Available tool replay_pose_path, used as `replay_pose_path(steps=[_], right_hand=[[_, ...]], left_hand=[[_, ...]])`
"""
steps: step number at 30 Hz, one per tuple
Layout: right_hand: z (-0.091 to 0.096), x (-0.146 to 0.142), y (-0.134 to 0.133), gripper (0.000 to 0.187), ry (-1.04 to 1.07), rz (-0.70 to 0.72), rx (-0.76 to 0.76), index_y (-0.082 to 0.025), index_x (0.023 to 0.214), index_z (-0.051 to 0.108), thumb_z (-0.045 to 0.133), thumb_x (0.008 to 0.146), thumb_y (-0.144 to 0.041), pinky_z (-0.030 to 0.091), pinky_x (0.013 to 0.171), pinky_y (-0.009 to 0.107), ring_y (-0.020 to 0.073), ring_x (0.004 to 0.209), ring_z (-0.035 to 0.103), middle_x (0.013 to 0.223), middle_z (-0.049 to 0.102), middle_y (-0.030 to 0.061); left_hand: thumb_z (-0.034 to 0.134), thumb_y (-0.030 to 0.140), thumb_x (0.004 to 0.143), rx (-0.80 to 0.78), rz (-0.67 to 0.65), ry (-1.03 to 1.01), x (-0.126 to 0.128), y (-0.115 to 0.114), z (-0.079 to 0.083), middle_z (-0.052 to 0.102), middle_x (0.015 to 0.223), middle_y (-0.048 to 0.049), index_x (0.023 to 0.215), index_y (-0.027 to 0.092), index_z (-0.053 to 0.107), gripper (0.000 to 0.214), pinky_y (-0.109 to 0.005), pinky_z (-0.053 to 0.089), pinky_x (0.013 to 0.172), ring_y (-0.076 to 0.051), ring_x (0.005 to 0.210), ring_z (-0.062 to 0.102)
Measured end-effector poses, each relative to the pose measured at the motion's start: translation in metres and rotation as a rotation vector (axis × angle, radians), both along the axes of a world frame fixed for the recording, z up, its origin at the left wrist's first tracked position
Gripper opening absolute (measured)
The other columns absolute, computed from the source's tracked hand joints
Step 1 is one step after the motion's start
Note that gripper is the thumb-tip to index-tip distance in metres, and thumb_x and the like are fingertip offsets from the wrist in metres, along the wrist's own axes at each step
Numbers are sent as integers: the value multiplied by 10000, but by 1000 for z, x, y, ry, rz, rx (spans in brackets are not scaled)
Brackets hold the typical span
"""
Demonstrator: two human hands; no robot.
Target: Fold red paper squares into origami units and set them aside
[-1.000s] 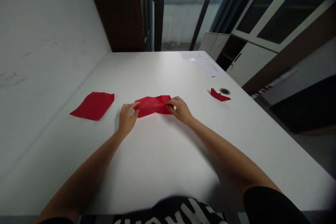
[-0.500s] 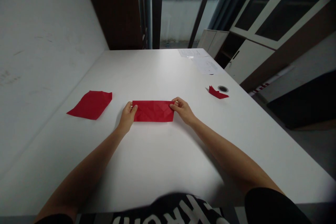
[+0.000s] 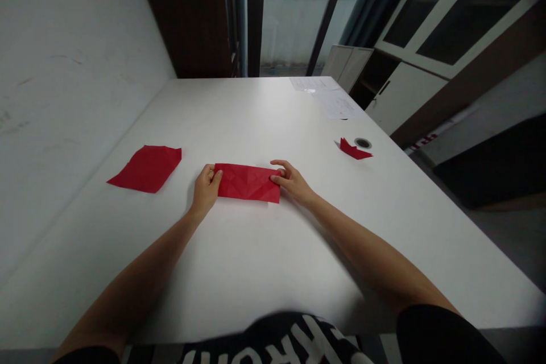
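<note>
The left hand (image 3: 206, 189) pinches the left end of the folded red paper strip (image 3: 247, 183), at the middle of the white table (image 3: 256, 114); the right hand (image 3: 293, 180) is half open, fingertips on the right end. If the hands pull unevenly, this thin creased paper can slide or tear

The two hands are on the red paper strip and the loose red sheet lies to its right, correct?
No: the loose red sheet lies to the left of the red paper strip, as the head view shows. The left hand and right hand are on it.
</note>
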State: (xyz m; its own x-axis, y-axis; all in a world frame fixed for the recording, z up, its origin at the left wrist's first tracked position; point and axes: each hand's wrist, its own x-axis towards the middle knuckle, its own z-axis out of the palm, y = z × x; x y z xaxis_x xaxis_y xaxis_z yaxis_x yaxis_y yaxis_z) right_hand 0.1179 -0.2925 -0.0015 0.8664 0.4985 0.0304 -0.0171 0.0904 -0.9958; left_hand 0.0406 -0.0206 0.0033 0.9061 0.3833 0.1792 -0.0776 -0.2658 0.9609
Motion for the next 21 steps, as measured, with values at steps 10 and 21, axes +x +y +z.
replay_pose_path(steps=[10, 21], right_hand=[[-1, -8, 2, 195, -121, -17, -57, -220, 905, 617, 722, 814, -356, 516, 789, 375, 200, 817, 633, 873, 690, 30], [-3, 3, -9, 267, -1148, 189, -645, -245, 1110, 685, 603, 874, -151, 388, 1091, 494, 276, 1308, 516, 1341, 649, 81]], left_hand=[[525, 227, 918, 149, -60, -190, -2, -3, 4, 660, 909, -19, 992, 229, 502, 77, -306, 532, 835, -173, 898, 662], [402, -27, 762, 995, -370, -98, -7, -2, -2, 539, 1482, -43, 1210, 234, 622, 563, -578, 130, 1266, -246, 1486, 341]])
